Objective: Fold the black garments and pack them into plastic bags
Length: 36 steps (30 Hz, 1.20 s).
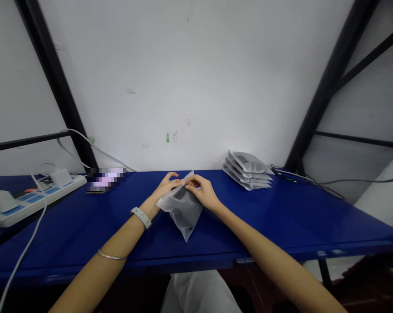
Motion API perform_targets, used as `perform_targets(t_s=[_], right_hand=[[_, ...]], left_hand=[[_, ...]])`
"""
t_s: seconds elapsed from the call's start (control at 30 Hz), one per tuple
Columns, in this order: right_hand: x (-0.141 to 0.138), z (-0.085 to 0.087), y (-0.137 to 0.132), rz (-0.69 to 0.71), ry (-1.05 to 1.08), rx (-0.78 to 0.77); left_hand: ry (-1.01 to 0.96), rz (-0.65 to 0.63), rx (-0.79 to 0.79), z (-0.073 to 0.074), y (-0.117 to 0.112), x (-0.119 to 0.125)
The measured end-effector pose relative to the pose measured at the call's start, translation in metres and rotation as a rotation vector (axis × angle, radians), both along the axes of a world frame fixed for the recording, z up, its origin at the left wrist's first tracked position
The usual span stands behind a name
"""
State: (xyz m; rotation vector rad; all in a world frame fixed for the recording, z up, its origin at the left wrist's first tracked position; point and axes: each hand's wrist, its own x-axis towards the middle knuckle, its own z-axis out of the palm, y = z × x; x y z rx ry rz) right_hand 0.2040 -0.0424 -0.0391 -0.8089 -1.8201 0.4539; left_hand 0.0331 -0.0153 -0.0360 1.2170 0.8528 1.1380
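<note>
A frosted translucent zip bag point(185, 213) with dark printing near its top edge is held above the front middle of the blue table. My right hand point(203, 191) pinches the bag's upper edge between thumb and fingers. Behind that same edge lies my left hand point(165, 189), its thumb and fingers closed on the zip side of the bag, partly hidden by it. The bag hangs tilted, one corner pointing down toward me, with a small dark dot near that corner.
On the blue table point(248, 226), a stack of similar frosted bags point(248, 171) lies at back right. A phone point(106, 180) and a white power strip point(36, 202) with plugs and cables are at left. Dark cables point(314, 180) run along the right, near black metal frame posts point(323, 91).
</note>
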Motion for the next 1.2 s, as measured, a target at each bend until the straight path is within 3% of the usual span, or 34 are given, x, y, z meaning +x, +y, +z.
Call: perform_targets(t_s=[0.43,0.9,1.2], right_hand=[[-0.004,0.002,-0.006,-0.098,-0.003,0.061],[-0.006,0.001,-0.005,-0.031,0.061,-0.012],[-0.006,-0.006,-0.003,-0.028,-0.032,0.037]], left_hand=[[-0.066,-0.028,-0.023,0.000,0.002,0.002],[-0.075,-0.124,-0.003,0.010,-0.007,0.006],[0.108,-0.044,0.045,0.002,0.001,0.002]])
